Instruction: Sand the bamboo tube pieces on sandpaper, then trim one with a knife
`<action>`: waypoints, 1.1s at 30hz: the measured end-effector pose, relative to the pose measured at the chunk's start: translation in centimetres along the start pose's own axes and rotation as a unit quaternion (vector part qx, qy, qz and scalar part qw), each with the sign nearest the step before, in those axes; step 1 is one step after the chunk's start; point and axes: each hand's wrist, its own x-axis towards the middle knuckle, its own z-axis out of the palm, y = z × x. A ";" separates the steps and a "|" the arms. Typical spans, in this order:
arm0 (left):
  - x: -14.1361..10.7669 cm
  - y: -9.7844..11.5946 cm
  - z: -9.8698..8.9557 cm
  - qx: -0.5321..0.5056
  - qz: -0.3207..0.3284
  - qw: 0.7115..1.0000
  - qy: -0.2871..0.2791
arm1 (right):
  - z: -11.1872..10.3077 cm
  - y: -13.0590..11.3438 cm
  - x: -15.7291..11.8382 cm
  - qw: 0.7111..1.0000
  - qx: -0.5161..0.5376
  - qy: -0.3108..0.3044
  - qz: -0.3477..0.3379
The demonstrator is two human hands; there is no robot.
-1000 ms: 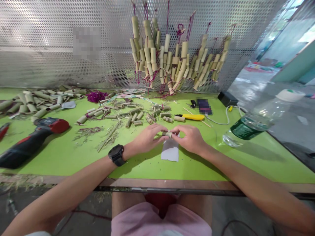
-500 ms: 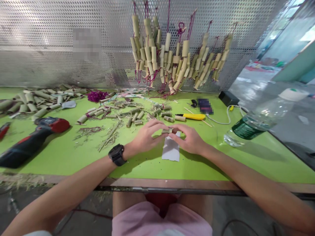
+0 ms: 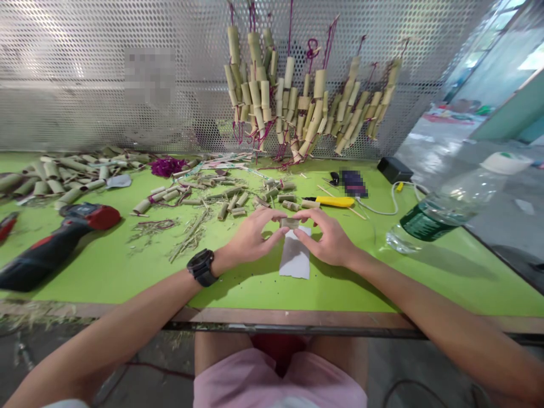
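A short bamboo piece (image 3: 290, 223) lies crosswise between my two hands, just above the far end of a white paper (image 3: 294, 258) on the green table. My left hand (image 3: 259, 232), with a black watch on its wrist, grips the piece's left end between thumb and fingers. At the right end, my right hand (image 3: 325, 235) pinches it the same way. Just beyond my fingers are several cut bamboo pieces (image 3: 242, 199) and a yellow-handled cutter (image 3: 335, 201).
On the left lie a power drill (image 3: 63, 238) and a heap of bamboo tubes (image 3: 63, 173). A water bottle (image 3: 450, 207) stands at the right, near a white cable (image 3: 395, 204). Strung bamboo bundles (image 3: 314, 107) hang on the perforated metal panel (image 3: 93, 113) behind.
The bamboo piece has turned in my fingers, and more of its side now faces me. My left thumb has shifted up onto its end. Both arms stay in place.
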 end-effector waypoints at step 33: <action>0.5 0.6 -0.3 0.018 0.080 0.996 0.035 | 0.3 -1.3 -0.1 0.972 0.170 -0.100 0.129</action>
